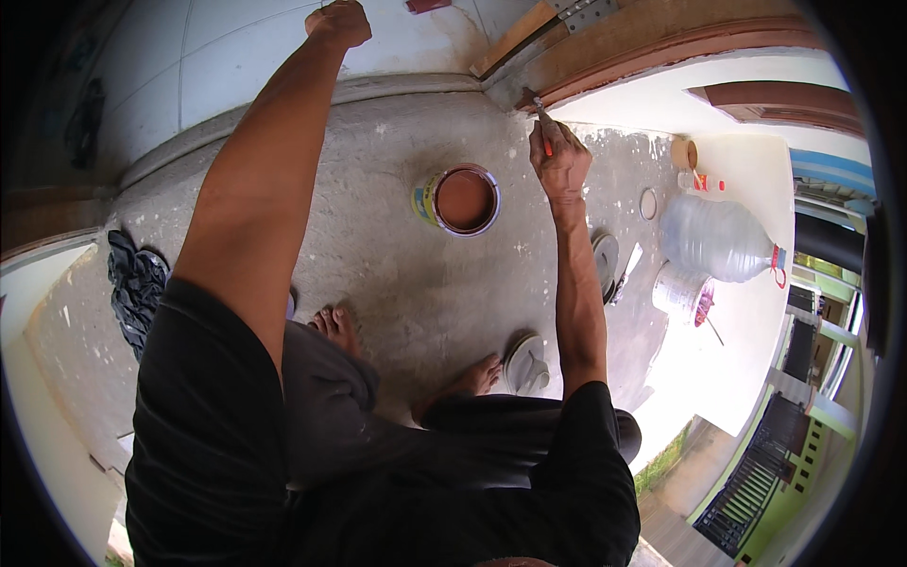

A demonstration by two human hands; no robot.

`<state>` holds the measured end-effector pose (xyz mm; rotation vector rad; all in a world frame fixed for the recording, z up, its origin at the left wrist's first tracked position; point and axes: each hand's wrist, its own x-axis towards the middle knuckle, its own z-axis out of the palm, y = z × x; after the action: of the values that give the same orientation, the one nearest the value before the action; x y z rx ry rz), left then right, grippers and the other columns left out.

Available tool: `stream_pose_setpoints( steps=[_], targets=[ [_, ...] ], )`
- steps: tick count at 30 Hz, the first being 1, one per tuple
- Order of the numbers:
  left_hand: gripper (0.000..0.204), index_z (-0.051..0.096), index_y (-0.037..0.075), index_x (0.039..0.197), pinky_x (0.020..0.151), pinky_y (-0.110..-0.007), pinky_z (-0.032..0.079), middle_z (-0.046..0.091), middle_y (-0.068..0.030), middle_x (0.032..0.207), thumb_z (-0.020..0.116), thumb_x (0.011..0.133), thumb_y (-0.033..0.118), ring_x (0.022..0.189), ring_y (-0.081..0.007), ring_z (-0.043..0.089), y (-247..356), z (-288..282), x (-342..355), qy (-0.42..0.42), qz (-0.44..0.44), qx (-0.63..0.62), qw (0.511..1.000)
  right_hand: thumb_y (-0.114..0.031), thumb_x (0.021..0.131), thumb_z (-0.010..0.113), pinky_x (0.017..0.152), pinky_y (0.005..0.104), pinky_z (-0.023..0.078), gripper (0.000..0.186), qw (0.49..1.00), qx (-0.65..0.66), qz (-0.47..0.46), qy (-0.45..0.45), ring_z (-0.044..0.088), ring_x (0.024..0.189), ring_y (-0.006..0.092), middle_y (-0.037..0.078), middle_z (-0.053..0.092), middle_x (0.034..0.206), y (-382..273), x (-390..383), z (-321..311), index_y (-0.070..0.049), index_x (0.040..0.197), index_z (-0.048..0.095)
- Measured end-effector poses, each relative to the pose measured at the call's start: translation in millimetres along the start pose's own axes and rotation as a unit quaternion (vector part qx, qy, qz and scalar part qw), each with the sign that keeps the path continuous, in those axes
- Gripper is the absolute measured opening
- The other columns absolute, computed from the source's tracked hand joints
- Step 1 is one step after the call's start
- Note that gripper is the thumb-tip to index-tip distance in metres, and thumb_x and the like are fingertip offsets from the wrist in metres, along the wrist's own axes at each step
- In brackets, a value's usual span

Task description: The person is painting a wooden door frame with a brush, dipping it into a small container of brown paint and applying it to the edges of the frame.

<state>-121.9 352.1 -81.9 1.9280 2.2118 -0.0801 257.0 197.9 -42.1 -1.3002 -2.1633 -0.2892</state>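
My right hand [562, 163] grips a paintbrush [540, 111] with a bit of orange showing on its handle. The bristle end touches the foot of a wooden door frame [605, 81], where a reddish-brown strip runs along the edge. My left hand [340, 23] reaches far ahead over pale tiles, its fingers curled closed; anything inside them is hidden. Between my arms stands an open paint can [465, 200] holding reddish-brown paint.
A large clear water bottle [713, 236] lies at the right beside a white bucket [680, 291]. Sandals [526, 364] [605, 265] and a roll of tape [685, 153] are on the concrete floor [387, 255]. Dark cloth [137, 288] lies left. A raised sill [283, 104] borders the tiles.
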Motion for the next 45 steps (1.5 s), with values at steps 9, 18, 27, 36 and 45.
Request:
stream_pose_setpoints(
  steps=[9, 18, 27, 36, 45],
  targets=[
    [0.052, 0.068, 0.002, 0.115, 0.090, -0.046, 0.055, 0.068, -0.0172, 0.118, 0.067, 0.083, 0.043, 0.110, -0.0312, 0.066, 10.7, -11.5, -5.3, -0.003, 0.001, 0.012, 1.000, -0.012, 0.082, 0.068, 0.061, 0.0379, 0.055, 0.019, 0.998, -0.009, -0.003, -0.055, 0.066, 0.065, 0.0287, 0.010, 0.068, 0.078, 7.8, -0.5, 0.1, -0.007, 0.101, 0.072],
    [0.052, 0.068, 0.002, 0.116, 0.090, -0.046, 0.055, 0.068, -0.0156, 0.119, 0.067, 0.084, 0.043, 0.110, -0.0295, 0.066, 23.0, -30.7, -19.1, -0.040, 0.005, -0.013, 0.999, -0.010, 0.080, 0.069, 0.063, 0.0386, 0.055, 0.023, 0.996, -0.009, -0.033, -0.082, 0.067, 0.070, 0.0294, 0.012, 0.068, 0.082, 7.5, -11.4, 3.8, -0.007, 0.103, 0.068],
    [0.052, 0.069, 0.003, 0.116, 0.092, -0.045, 0.055, 0.068, -0.0159, 0.119, 0.067, 0.085, 0.045, 0.112, -0.0294, 0.065, 13.6, -31.6, -20.5, -0.035, -0.002, -0.018, 0.999, -0.008, 0.080, 0.073, 0.063, 0.0336, 0.055, 0.029, 0.994, -0.044, -0.038, 0.097, 0.069, 0.071, 0.0253, 0.009, 0.071, 0.087, -9.0, 19.8, -45.8, -0.006, 0.109, 0.071],
    [0.052, 0.069, 0.002, 0.113, 0.091, -0.048, 0.054, 0.068, -0.0172, 0.117, 0.067, 0.085, 0.046, 0.111, -0.0317, 0.066, 12.1, -30.3, -19.7, -0.024, 0.015, -0.021, 0.999, -0.007, 0.081, 0.072, 0.064, 0.0348, 0.055, 0.031, 0.996, -0.036, -0.053, 0.056, 0.068, 0.074, 0.0266, 0.011, 0.069, 0.091, 4.4, -22.6, 1.3, -0.005, 0.112, 0.068],
    [0.052, 0.070, 0.003, 0.112, 0.090, -0.047, 0.055, 0.068, -0.0165, 0.117, 0.067, 0.084, 0.046, 0.108, -0.0304, 0.067, 3.6, -30.2, -16.8, -0.038, -0.011, -0.036, 0.999, -0.008, 0.083, 0.068, 0.061, 0.0376, 0.054, 0.020, 0.999, 0.045, -0.001, -0.024, 0.066, 0.067, 0.0279, 0.010, 0.066, 0.078, -3.7, -28.9, 13.8, -0.005, 0.103, 0.069]
  ],
)
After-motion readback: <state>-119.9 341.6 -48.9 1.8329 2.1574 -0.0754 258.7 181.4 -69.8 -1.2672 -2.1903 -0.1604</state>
